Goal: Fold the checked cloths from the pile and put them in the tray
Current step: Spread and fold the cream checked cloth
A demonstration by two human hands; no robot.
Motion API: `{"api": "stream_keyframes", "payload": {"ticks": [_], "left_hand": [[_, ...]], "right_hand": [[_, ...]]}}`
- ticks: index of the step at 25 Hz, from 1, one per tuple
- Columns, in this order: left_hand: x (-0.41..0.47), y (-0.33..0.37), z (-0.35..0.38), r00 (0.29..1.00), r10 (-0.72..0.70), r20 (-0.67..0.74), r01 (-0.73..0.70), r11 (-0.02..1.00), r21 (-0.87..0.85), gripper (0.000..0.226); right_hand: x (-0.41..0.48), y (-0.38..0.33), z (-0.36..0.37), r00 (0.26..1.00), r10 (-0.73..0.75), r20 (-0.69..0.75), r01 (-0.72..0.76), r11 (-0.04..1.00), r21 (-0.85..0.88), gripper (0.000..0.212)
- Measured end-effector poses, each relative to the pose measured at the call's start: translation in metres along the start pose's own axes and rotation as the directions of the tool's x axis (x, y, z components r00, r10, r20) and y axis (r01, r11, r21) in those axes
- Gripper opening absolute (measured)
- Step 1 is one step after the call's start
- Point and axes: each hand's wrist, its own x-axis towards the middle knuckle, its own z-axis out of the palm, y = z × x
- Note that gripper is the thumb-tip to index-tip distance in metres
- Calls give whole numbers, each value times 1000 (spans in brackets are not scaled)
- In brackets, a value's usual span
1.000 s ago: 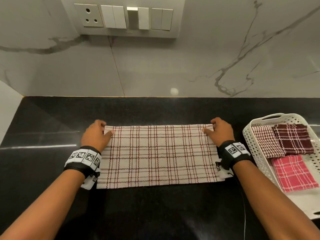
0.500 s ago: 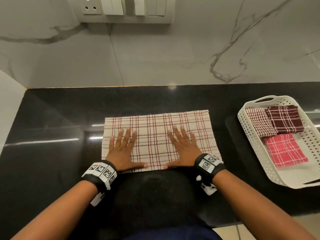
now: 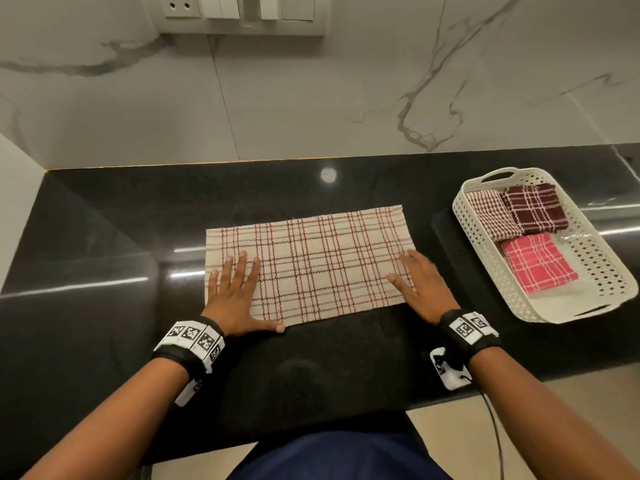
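A beige cloth with red checks (image 3: 311, 265) lies folded into a long rectangle on the black counter. My left hand (image 3: 233, 299) rests flat on its near left corner, fingers spread. My right hand (image 3: 420, 289) lies flat at its near right end, fingers apart. Neither hand grips anything. At the right stands a white perforated tray (image 3: 485, 271) holding three folded cloths: a small-checked red and white one (image 3: 491, 216), a dark maroon one (image 3: 535, 209) and a pink one (image 3: 536, 263). No pile of cloths is in view.
The black counter (image 3: 104, 271) runs to a marble wall (image 3: 311, 98) with a switch panel (image 3: 242, 12) at the top. A white side wall (image 3: 17, 202) closes the left end. The counter's front edge is just below my wrists, with the floor beyond.
My hands left the cloth's far corners, pressed flat on its middle, then slid apart toward its near left and right ends. The camera tilted down and pulled back.
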Motion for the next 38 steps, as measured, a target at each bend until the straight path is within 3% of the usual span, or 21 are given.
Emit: {"api": "stream_keyframes", "payload": {"ticks": [1,3,6,9,12,14,17,21,23,25,29,34,38], "left_hand": [[1,6,1,1000,5,9,-5,1000,-10,148],[6,23,1,999,44,-1,-44,999,-6,141],[17,58,-3,997,70,-18,-71,997,-6,120],[29,98,-1,999,49,-8,-49,998,39,115],[33,122,11,1000,7,-3,-6,999,37,118],[32,137,20,1000,12,-1,-12,999,36,120],[35,164,23,995,82,-48,-83,996,-26,115],[20,152,21,941,42,-337,-117,971,-208,81],[8,118,16,897,-67,-437,-74,951,-299,62],[-3,86,9,890,-151,-431,2,945,-327,54],[-8,75,10,908,-159,-387,59,964,-258,53],[22,139,15,922,-113,-370,10,963,-269,55],[42,186,8,951,-20,-307,-61,966,-252,51]], "right_hand": [[5,-2,-4,988,110,-107,-103,992,67,78],[20,-8,-12,939,307,-156,-304,952,39,79],[52,-21,-25,915,398,70,-396,917,-38,71],[75,-10,-32,919,317,234,-364,910,198,43],[67,15,-30,936,211,281,-342,726,596,31],[54,36,-32,954,225,199,-299,651,698,30],[48,56,-58,961,267,-75,-158,751,641,23],[39,3,-75,981,94,-170,39,762,647,13],[37,-45,-52,990,-70,-121,128,795,593,10],[32,-87,-22,985,-174,16,137,824,550,12],[31,-99,19,958,-199,205,120,932,342,26],[49,-32,-14,962,-144,232,72,953,296,22],[51,5,-45,977,-176,124,143,960,240,17]]}}
